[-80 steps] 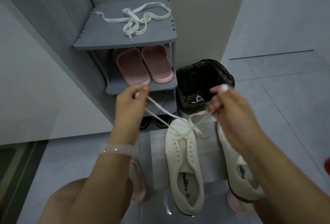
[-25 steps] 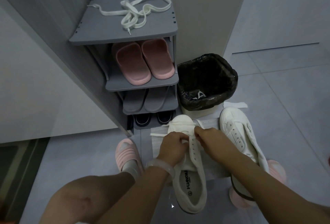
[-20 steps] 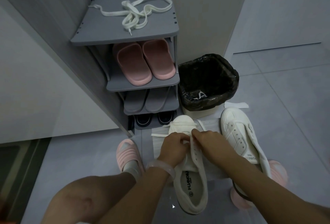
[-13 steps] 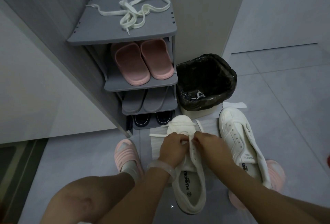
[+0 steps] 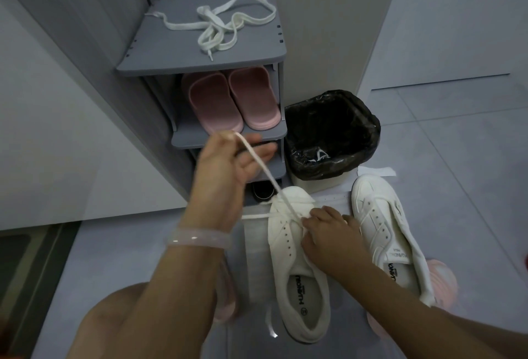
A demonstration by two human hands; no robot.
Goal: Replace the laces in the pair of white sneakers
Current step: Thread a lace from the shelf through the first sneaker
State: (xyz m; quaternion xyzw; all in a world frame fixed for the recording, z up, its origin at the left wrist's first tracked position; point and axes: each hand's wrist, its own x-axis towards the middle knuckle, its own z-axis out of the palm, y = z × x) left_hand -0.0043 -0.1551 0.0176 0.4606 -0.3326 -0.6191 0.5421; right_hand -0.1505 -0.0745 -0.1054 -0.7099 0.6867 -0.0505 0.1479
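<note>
A grey rack [image 5: 200, 58] stands against the wall, a black-lined bin [image 5: 331, 135] just right of it. One loose lace [image 5: 228, 27] lies on the rack's top; two pink slippers [image 5: 231, 101] sit on the shelf below. Two white sneakers lie on the floor [image 5: 471, 144] before the bin. The left hand [image 5: 228, 164] pinches a lace end [image 5: 265, 170] pulled taut up from the near sneaker [image 5: 294, 258], other fingers spread. The right hand [image 5: 328, 233] presses on its eyelets, fingers curled. The far sneaker [image 5: 383, 221] is unlaced.
</note>
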